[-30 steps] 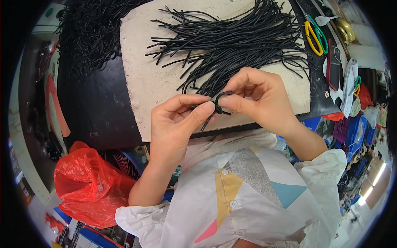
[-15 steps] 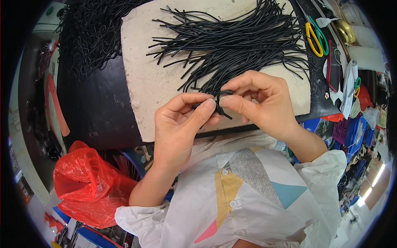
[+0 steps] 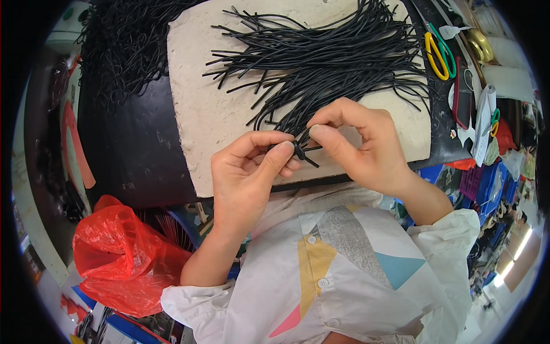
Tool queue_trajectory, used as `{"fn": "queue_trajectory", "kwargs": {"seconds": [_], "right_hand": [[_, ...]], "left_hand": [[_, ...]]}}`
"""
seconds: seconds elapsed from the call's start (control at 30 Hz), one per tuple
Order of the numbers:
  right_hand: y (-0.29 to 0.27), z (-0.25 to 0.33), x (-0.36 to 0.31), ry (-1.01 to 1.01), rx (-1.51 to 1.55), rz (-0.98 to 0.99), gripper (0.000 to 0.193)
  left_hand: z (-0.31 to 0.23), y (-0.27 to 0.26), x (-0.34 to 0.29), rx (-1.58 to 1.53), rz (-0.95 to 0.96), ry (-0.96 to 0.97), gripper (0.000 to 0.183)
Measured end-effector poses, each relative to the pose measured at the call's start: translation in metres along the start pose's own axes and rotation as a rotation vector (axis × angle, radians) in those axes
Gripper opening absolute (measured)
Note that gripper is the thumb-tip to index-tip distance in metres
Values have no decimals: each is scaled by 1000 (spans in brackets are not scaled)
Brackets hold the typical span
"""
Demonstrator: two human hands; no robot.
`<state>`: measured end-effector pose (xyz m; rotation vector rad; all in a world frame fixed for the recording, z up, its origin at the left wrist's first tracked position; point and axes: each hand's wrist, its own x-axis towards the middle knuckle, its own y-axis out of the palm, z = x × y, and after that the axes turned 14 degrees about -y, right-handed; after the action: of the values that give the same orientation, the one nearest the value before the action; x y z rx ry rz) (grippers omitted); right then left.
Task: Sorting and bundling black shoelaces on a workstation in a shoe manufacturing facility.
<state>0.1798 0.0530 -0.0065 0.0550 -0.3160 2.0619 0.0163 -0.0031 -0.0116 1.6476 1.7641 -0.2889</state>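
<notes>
My left hand (image 3: 243, 172) pinches a short black cord (image 3: 299, 152) between thumb and forefinger. A small knot or wrap shows just past the thumb tip, and two loose ends stick out to the right and down. My right hand (image 3: 361, 140) is close beside it, thumb and forefinger drawn together on a part of the same cord; their tips mostly hide that part. Behind my hands, a large bundle of cut black cords (image 3: 321, 63) lies across a pale, worn board (image 3: 195, 114).
A tangled heap of thin black loops (image 3: 123, 57) sits at the far left of the black table (image 3: 134, 155). Yellow-and-green-handled scissors (image 3: 440, 56) and a dark red-handled tool (image 3: 462, 97) lie at the right edge. A red plastic bag (image 3: 129, 258) hangs at the lower left.
The open loop by my right fingers has drawn down into a smaller, tighter knot at my left fingertips. My right hand has shifted slightly to the right.
</notes>
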Motion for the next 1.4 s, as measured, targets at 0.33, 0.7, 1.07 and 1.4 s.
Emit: {"fn": "queue_trajectory", "kwargs": {"seconds": [0.33,0.7,1.07,1.4], "right_hand": [[2,0,-7,205,83,64,12],[-2,-2,-7,221,137,47,10],[3,-2,-5,213,218,-2,13],[7,-10,-7,203,220,-70,11]], "left_hand": [[5,4,3,-136,-52,71,14],[-5,1,3,-136,22,-83,17],[-1,2,2,-157,7,-126,16],[0,7,3,-217,9,-109,17]]}}
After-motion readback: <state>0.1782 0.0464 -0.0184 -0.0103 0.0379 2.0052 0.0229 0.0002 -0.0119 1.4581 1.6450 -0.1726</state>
